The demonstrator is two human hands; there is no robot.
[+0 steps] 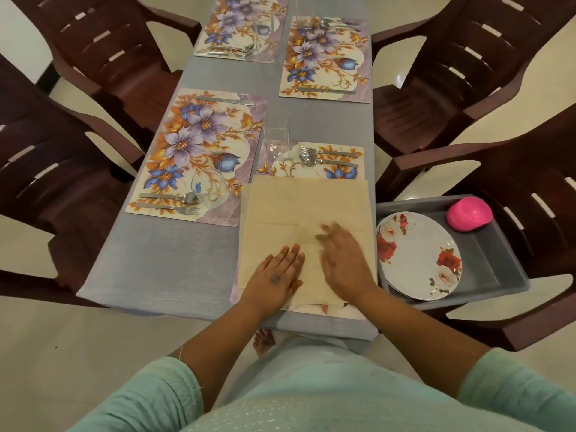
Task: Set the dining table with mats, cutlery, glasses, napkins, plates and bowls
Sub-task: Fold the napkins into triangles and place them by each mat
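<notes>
Our left hand (277,275) lies flat, fingers straight and together, pressing down on the large beige cloth napkin (299,210). Our right hand (344,263) rests just beside it on the same napkin, palm down with the fingers spread and blurred, gripping nothing. The napkin is spread over the nearest floral placemat (311,163), covering most of it; only the far strip shows, where a steel fork and spoon (314,157) lie next to a clear drinking glass (276,141). To the left sits another purple-and-orange flowered placemat (193,151) with cutlery and a clear glass tilted on it. Two more set mats lie farther along the grey-blue tablecloth (156,260). On the right, on a dark brown plastic chair (530,307), a grey plastic tray (495,260) holds a stack of white rose-patterned plates (417,257) and a pink upturned bowl (469,213).
</notes>
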